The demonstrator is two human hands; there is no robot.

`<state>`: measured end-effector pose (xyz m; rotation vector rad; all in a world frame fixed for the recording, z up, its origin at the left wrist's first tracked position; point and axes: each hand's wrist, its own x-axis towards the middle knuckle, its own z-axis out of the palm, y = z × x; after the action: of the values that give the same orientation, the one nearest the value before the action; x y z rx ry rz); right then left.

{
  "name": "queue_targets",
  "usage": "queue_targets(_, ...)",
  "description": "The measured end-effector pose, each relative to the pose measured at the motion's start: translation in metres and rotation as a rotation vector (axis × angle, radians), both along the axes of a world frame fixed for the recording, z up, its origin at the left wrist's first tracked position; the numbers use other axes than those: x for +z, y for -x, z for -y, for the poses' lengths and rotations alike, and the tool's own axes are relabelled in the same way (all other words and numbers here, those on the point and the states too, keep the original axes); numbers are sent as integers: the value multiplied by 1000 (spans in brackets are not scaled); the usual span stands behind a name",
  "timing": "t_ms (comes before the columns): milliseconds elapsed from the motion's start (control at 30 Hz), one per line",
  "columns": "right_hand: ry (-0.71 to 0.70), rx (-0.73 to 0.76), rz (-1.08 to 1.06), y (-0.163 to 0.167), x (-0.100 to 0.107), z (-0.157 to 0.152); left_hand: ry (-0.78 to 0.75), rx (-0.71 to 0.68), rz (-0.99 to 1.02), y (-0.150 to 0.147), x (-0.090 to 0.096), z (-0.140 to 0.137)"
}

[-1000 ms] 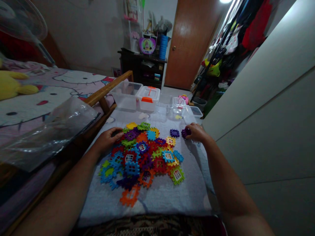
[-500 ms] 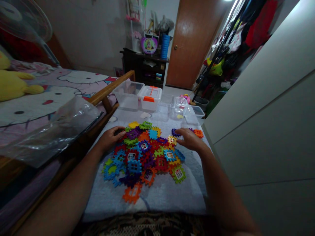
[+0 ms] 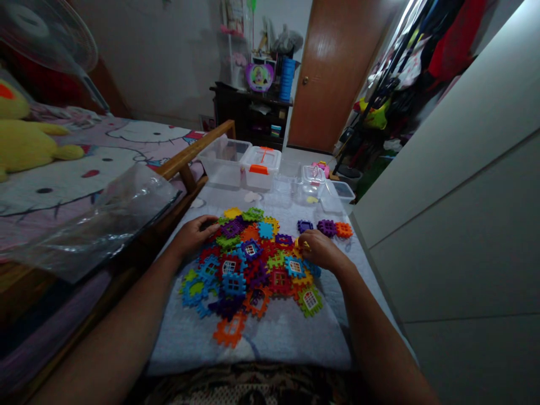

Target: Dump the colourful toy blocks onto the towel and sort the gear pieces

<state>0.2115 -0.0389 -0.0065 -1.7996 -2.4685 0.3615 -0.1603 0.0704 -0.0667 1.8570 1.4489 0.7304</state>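
Note:
A pile of plastic interlocking building pieces (image 3: 257,270) in many colours, some with window grids, lies on the cloth-covered table. My left hand (image 3: 196,233) rests against the pile's far left edge, thumb and fingers apart, holding nothing. At the pile's right side my right hand (image 3: 318,247) is closed, its fingertips pinching a yellow building piece (image 3: 304,244) that they partly hide. Beyond that hand sit a dark blue piece (image 3: 305,226), a stack of purple pieces (image 3: 327,227) and an orange piece (image 3: 343,229), the purple and orange side by side.
Along the table's far end stand a clear open bin (image 3: 223,169), a lidded box with orange clasps (image 3: 260,171) and smaller clear containers (image 3: 312,180). A wooden bed rail (image 3: 198,149) and a plastic bag (image 3: 113,219) border the left; a white cabinet (image 3: 464,225) borders the right.
My right hand has moved down and toward me from beside the dark blue piece, closing on the yellow piece at the pile's right edge. My left hand stays at the pile. The view has shifted slightly.

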Motion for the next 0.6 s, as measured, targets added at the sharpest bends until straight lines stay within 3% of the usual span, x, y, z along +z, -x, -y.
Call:
queue_targets(233,-56,-139,-104,-21,19,10,-8,-2,2,-1,3,1)
queue_targets(333,-15,-171,-132,-28,20,14,-3,-4,3,-1,3,0)
queue_targets(467,55,-166,2,-27,13,14,15,-7,7,0,0,-1)
queue_targets(600,11,-191,192,-19,10,11,5,-7,15,2,-2,-2)
